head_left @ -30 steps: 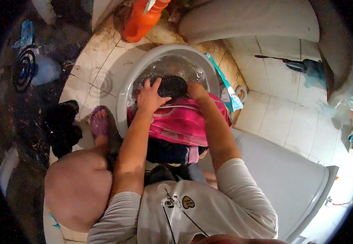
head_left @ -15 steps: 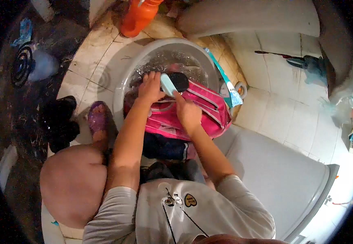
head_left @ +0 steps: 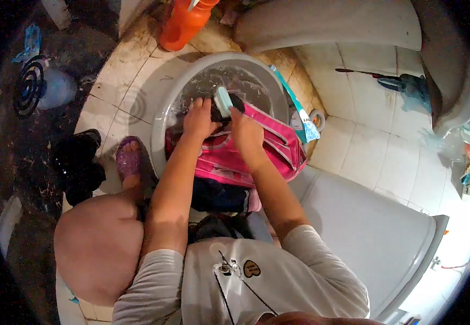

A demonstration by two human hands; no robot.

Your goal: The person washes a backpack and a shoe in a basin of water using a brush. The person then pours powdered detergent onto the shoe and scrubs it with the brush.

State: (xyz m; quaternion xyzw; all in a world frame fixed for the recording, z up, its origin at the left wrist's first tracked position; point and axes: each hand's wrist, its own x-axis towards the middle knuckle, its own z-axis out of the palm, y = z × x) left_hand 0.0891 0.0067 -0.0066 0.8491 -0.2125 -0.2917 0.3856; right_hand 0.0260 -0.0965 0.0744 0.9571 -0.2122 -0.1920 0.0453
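A pink bag (head_left: 229,157) with pale trim and a black patch lies partly in a large grey basin (head_left: 164,116) of water. In my right hand (head_left: 247,134) is a pale mint scrubbing brush (head_left: 223,101), its head resting over the bag's black part (head_left: 237,102). My left hand (head_left: 199,119) grips the dark upper edge of the bag, just left of the brush. The undersides of its fingers are hidden. Dark blue cloth with a pink and white edge (head_left: 221,196) shows below the bag, near my lap.
An orange bottle (head_left: 183,24) stands behind the basin. A teal packet (head_left: 289,97) leans at the basin's right side. A white appliance-like panel (head_left: 365,233) is at the lower right. Black shoes (head_left: 78,165) and a coiled black object (head_left: 29,86) lie left.
My right hand and the brush have shifted slightly up and left, farther from me. The left hand stays nearly in place on the bag.
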